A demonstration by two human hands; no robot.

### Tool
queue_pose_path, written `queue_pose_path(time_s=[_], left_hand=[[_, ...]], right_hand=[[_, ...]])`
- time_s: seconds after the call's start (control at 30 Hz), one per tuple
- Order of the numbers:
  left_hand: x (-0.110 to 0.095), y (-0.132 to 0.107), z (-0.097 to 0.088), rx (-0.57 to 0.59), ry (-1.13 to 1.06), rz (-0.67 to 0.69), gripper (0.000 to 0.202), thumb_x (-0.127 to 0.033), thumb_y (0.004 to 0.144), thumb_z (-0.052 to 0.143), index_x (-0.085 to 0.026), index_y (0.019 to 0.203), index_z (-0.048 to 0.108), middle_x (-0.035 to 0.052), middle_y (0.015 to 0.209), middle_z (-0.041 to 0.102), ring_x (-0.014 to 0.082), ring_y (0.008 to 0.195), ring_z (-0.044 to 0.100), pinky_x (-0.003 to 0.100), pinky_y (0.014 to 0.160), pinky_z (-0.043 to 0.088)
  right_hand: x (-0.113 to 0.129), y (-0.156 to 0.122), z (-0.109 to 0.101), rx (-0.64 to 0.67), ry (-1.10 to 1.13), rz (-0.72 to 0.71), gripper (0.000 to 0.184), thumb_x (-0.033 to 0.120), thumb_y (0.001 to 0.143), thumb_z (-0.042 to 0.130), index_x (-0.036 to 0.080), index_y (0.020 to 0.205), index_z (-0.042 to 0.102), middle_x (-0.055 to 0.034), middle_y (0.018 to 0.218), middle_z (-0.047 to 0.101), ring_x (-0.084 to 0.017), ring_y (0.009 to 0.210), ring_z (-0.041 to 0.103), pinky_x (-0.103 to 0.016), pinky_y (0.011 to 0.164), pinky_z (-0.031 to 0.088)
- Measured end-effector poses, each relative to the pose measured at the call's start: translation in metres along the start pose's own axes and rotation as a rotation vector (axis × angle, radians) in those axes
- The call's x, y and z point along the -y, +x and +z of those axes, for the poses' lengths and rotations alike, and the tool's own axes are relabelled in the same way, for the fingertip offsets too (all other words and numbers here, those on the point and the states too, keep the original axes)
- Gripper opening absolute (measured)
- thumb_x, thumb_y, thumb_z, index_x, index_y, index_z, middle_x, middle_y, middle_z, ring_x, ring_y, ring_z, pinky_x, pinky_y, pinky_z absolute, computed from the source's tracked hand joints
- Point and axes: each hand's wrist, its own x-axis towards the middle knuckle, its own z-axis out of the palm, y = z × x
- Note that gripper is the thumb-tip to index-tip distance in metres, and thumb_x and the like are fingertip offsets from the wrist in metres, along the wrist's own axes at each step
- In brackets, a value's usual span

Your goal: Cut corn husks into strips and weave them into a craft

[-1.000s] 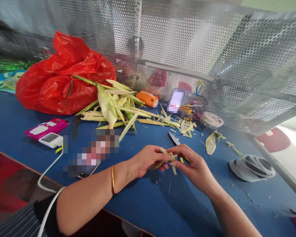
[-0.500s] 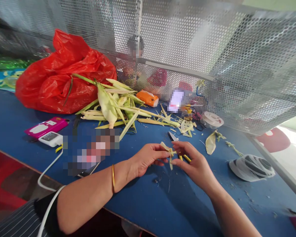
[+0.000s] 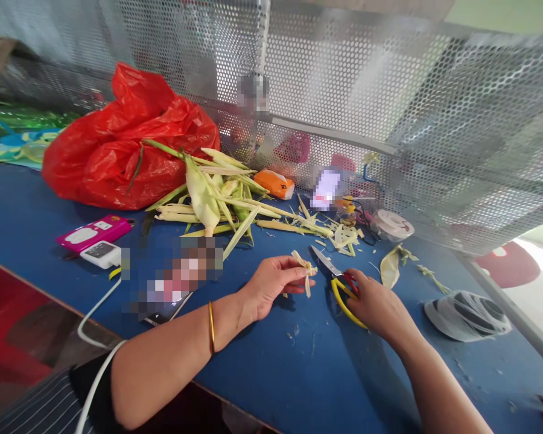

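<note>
My left hand (image 3: pixel 271 284) pinches a small folded piece of pale leaf strip (image 3: pixel 304 267) just above the blue table (image 3: pixel 298 367). My right hand (image 3: pixel 377 304) lies on the table to its right, fingers curled over the yellow handles of a pair of scissors (image 3: pixel 339 282) whose blades point up and left. A gold bangle sits on my left wrist. A pile of pale green leaf strips (image 3: pixel 217 196) lies behind my left hand.
A red plastic bag (image 3: pixel 117 150) sits at the back left. A pink phone (image 3: pixel 93 232), a white charger with cable (image 3: pixel 100 254), an orange box (image 3: pixel 274 182), a round white lid (image 3: pixel 391 224) and a striped object (image 3: pixel 466 313) lie around. A perforated metal screen (image 3: pixel 389 108) walls the far side.
My right hand let go of the leaf piece and moved right and down onto the scissors. My left hand kept the leaf piece and rose slightly.
</note>
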Motion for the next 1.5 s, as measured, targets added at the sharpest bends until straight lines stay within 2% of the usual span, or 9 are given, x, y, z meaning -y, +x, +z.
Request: queue_pose_path(time_s=[0.1, 0.2, 0.27, 0.33, 0.43, 0.63, 0.87, 1.07, 1.5], left_hand=[[-0.001, 0.001, -0.001, -0.013, -0.022, 0.025, 0.027, -0.031, 0.065, 0.082, -0.014, 0.083, 0.07, 0.0095, 0.091, 0.074, 0.0189, 0.076, 0.07, 0.031, 0.073, 0.051], [-0.004, 0.004, -0.003, -0.077, -0.015, 0.11, 0.023, -0.028, 0.065, 0.08, -0.013, 0.079, 0.07, 0.0074, 0.084, 0.073, 0.0161, 0.067, 0.068, 0.033, 0.076, 0.052], [-0.005, 0.006, -0.004, -0.117, -0.002, 0.173, 0.019, -0.027, 0.066, 0.078, -0.014, 0.078, 0.071, 0.0062, 0.082, 0.073, 0.0149, 0.066, 0.067, 0.033, 0.077, 0.052], [-0.007, 0.007, -0.005, -0.146, 0.014, 0.226, 0.016, -0.026, 0.068, 0.075, -0.015, 0.078, 0.071, 0.0056, 0.082, 0.073, 0.0145, 0.066, 0.066, 0.032, 0.075, 0.052], [-0.009, 0.007, -0.007, -0.199, 0.07, 0.283, 0.015, -0.026, 0.069, 0.072, -0.015, 0.079, 0.069, 0.0048, 0.082, 0.072, 0.0137, 0.065, 0.065, 0.029, 0.068, 0.05], [-0.013, 0.005, -0.007, -0.248, 0.156, 0.316, 0.016, -0.028, 0.069, 0.069, -0.018, 0.078, 0.06, 0.0023, 0.08, 0.071, 0.0126, 0.06, 0.064, 0.025, 0.059, 0.045], [-0.012, 0.004, -0.007, -0.231, 0.207, 0.361, 0.021, -0.031, 0.071, 0.068, -0.021, 0.078, 0.051, -0.0021, 0.075, 0.066, 0.0126, 0.06, 0.064, 0.023, 0.057, 0.044], [-0.01, 0.004, -0.01, -0.278, 0.388, 0.492, 0.012, -0.027, 0.075, 0.065, -0.02, 0.076, 0.055, -0.0033, 0.07, 0.061, 0.0123, 0.063, 0.063, 0.023, 0.064, 0.047], [-0.002, 0.005, -0.014, -0.482, 0.802, 0.666, 0.005, -0.019, 0.078, 0.062, -0.023, 0.075, 0.059, 0.0, 0.077, 0.068, 0.0157, 0.076, 0.064, 0.024, 0.072, 0.044]], right_hand=[[-0.003, -0.001, -0.008, -0.082, 0.227, -0.051, 0.06, 0.019, 0.077, 0.053, 0.023, 0.136, 0.052, -0.0093, 0.105, 0.073, -0.027, 0.087, 0.069, -0.033, 0.07, 0.048], [-0.001, -0.006, -0.014, -0.168, 0.64, -0.197, 0.055, 0.025, 0.079, 0.055, 0.022, 0.134, 0.052, -0.0082, 0.11, 0.071, -0.023, 0.096, 0.068, -0.03, 0.077, 0.051], [0.002, -0.009, -0.016, -0.147, 0.842, -0.26, 0.05, 0.033, 0.078, 0.061, 0.021, 0.126, 0.055, -0.0064, 0.1, 0.07, -0.02, 0.087, 0.067, -0.027, 0.073, 0.052], [0.006, -0.013, -0.018, -0.118, 0.899, -0.251, 0.051, 0.04, 0.074, 0.069, 0.021, 0.12, 0.058, -0.0008, 0.081, 0.066, -0.016, 0.071, 0.063, -0.024, 0.064, 0.051], [0.007, -0.018, -0.02, -0.086, 0.834, -0.224, 0.056, 0.047, 0.071, 0.073, 0.021, 0.118, 0.059, 0.0036, 0.071, 0.057, -0.015, 0.063, 0.056, -0.024, 0.057, 0.048], [0.003, -0.024, -0.025, -0.036, 0.639, -0.235, 0.053, 0.05, 0.074, 0.071, 0.024, 0.12, 0.06, 0.0019, 0.076, 0.061, -0.017, 0.068, 0.057, -0.027, 0.063, 0.05], [0.003, -0.026, -0.026, -0.074, 0.551, -0.257, 0.048, 0.045, 0.076, 0.069, 0.025, 0.119, 0.063, -0.0009, 0.083, 0.069, -0.02, 0.074, 0.064, -0.028, 0.067, 0.053], [0.006, -0.028, -0.027, -0.106, 0.497, -0.285, 0.044, 0.044, 0.077, 0.068, 0.026, 0.118, 0.065, -0.0007, 0.083, 0.07, -0.019, 0.07, 0.065, -0.027, 0.062, 0.052], [0.013, -0.032, -0.028, -0.136, 0.507, -0.301, 0.045, 0.048, 0.079, 0.068, 0.026, 0.118, 0.067, -0.004, 0.094, 0.073, -0.02, 0.077, 0.067, -0.028, 0.068, 0.055]])
